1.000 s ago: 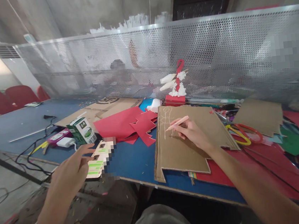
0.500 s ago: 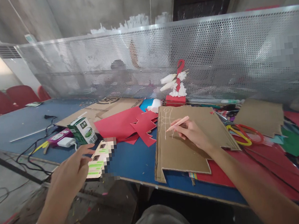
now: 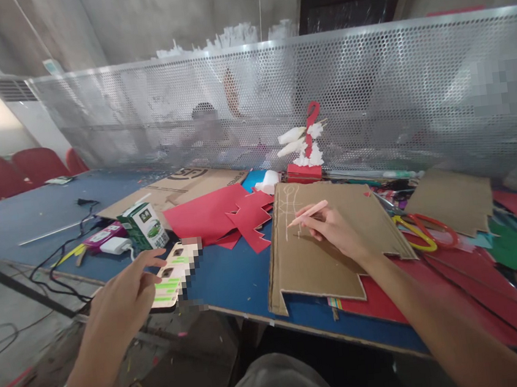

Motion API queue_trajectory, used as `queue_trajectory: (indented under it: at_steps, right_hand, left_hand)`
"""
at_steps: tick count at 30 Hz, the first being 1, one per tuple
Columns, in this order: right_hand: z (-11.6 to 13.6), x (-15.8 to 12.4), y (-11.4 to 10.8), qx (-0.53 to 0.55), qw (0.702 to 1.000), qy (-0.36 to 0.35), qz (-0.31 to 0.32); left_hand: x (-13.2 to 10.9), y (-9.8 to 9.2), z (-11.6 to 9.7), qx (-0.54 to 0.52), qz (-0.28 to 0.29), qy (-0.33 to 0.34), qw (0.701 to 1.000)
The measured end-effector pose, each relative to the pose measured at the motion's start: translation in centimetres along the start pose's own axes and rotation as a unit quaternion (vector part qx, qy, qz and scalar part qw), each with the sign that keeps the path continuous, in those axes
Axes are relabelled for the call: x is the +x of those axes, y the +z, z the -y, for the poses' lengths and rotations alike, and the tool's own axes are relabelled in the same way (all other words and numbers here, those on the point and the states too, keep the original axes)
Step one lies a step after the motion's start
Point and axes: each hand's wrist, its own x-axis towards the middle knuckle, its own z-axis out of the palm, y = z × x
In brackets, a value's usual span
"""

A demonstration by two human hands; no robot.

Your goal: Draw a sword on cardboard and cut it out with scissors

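My right hand pinches a pale pink pen, its tip low over a brown cardboard sheet. Thin pale lines of a drawn figure run along the sheet's left part. At the table's front edge, my left hand reaches over a phone with its fingers apart. The phone's lit screen shows green message bubbles, and part of it is blurred out. Whether a fingertip touches the glass I cannot tell.
Red paper, a green-and-white drink carton and a white charger with cables lie left of the cardboard. Scissors and paper scraps lie to the right. A perforated metal screen stands behind a red-and-white craft piece.
Almost nothing differs. Both hands and the pen hold nearly the same places, and the whole view has shifted very slightly.
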Motion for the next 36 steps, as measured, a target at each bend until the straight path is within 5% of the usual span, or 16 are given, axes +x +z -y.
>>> queue_trajectory:
  at_steps: [9,21,29,36]
  right_hand:
    - [-0.2,0.1,0.0,0.013,1.0,0.001,0.002]
    - [0.1,0.0,0.0,0.003,1.0,-0.002,0.0]
    - [0.4,-0.1,0.1,-0.002,1.0,-0.005,0.006]
    - [0.1,0.0,0.1,0.015,1.0,-0.003,0.006]
  left_hand:
    - [-0.1,0.9,0.2,-0.053,-0.031,0.048,0.997]
    - [-0.7,-0.2,-1.2,0.033,-0.014,0.001,0.999]
    - [-0.5,0.4,-0.8,-0.016,-0.064,0.059,0.996]
    - [-0.8,-0.2,-1.2,0.002,-0.023,0.015,1.0]
